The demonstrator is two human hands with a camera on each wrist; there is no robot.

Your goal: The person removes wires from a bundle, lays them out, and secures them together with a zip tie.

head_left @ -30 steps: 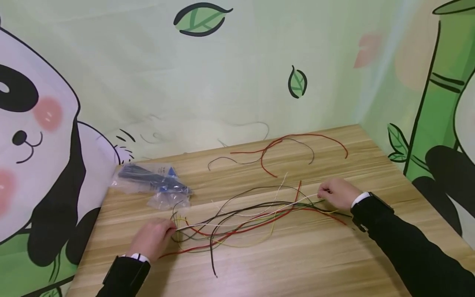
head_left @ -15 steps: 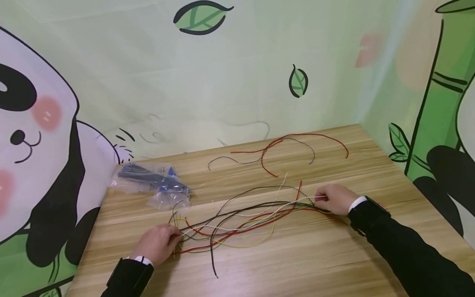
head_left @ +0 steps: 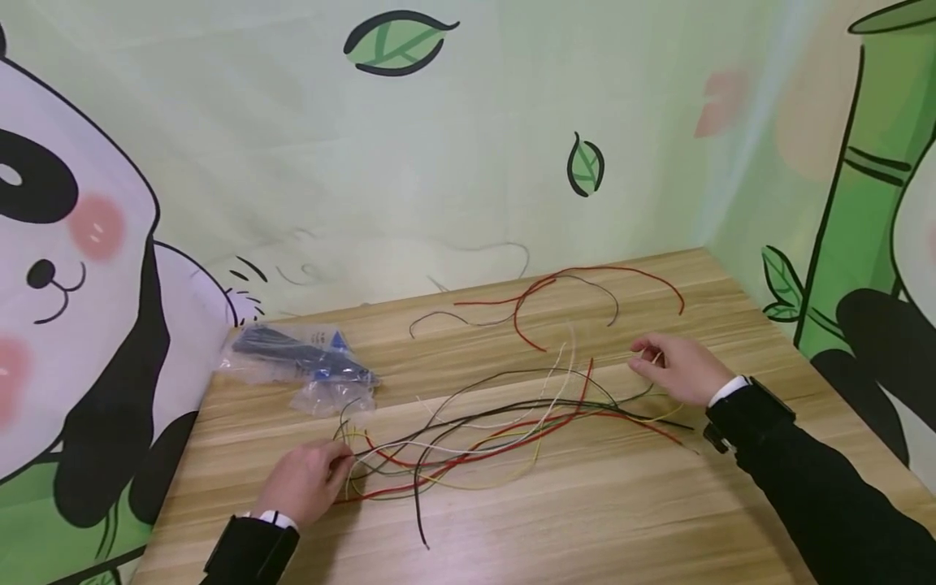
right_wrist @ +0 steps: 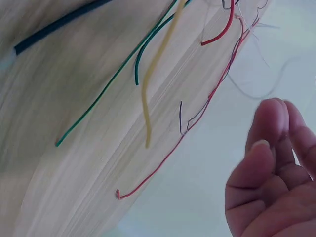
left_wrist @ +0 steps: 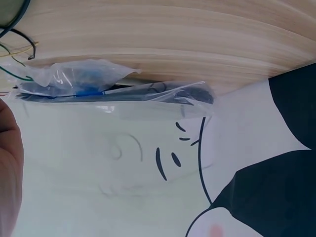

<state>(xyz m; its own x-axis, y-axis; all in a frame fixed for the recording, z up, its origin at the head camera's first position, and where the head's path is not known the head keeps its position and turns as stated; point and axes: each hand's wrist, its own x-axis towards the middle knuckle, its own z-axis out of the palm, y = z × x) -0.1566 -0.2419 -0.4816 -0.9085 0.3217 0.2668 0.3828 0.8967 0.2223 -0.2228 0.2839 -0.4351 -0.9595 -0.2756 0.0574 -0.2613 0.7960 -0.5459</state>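
Observation:
Several thin wires lie loosely crossed on the wooden table in the head view, among them a black wire (head_left: pixel 419 505), a yellow wire (head_left: pixel 504 486) and a red wire (head_left: pixel 387 492). At their left end my left hand (head_left: pixel 310 479) pinches a white wire (head_left: pixel 573 357), whose other end curves up freely toward the back. My right hand (head_left: pixel 680 370) hovers past the right ends of the wires, thumb and fingers apart, holding nothing. The right wrist view shows this hand (right_wrist: pixel 276 182) away from a green wire (right_wrist: pixel 101 94). Only part of my left hand (left_wrist: pixel 9 168) shows in the left wrist view.
A clear plastic bag (head_left: pixel 300 357) with dark contents lies at the table's back left. Farther back, a loose red wire (head_left: pixel 621 268) and a thin grey wire (head_left: pixel 439 314) lie apart from the bunch. A printed backdrop (head_left: pixel 475 162) rises behind the table (head_left: pixel 585 528).
My right hand lets go of the white wire and draws back slightly, and the wire's right end springs upward. The left hand, shifted a little rightward earlier, keeps its pinch.

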